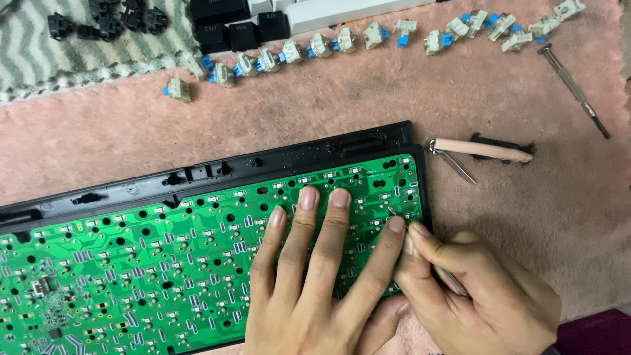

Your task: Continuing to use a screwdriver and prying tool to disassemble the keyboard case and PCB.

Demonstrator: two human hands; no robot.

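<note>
Your worktop is covered by a pink fuzzy cloth (315,112), matted and marked with grey smudges near its middle. At your upper left a grey-and-white zigzag-patterned cloth (39,59) overlaps it, its pale fringed edge running across the pink pile. Light is even and soft, shadows faint; a dark maroon patch (595,332) shows at your lower right corner.

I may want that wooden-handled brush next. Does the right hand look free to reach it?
Probably not yet: the right hand is pinching a thin metal tool at the circuit board. The brush lies unobstructed on the pink mat.
</note>
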